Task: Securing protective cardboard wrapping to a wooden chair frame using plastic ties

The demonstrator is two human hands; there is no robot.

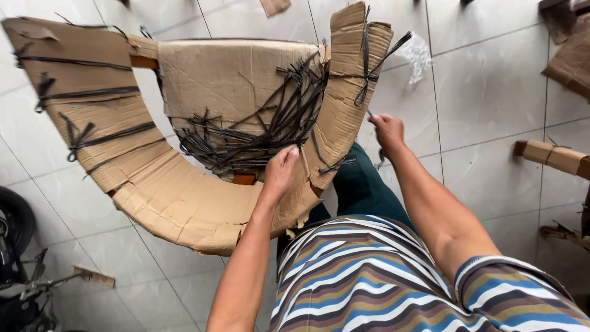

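Nearest the camera: striped shirt and dark green trouser leg, both forearms reaching forward over pale floor tiles.

Left hand: pressed against the inner edge of a curved piece wrapped in brown cardboard, fingers curled onto the wrapping beside a loose tangle of black plastic straps; steadying rather than gripping, as far as visible.

Right hand: closed narrowly around a thin black strap end or a small tool, which of the two not discernible, just beside the right-hand upright end of the cardboard.

Progress, judged from the layout: many straps at centre hanging slack and bunched, apparently already loosened or cut; straps on the left limb and at the top right drawn tight around the cardboard, not yet released; cardboard covering almost wholly in place, bare wood showing only at small gaps.

Farther out: another cardboard-wrapped part at right, cardboard scraps and clear plastic film on the tiles, dark wheeled object at far left.
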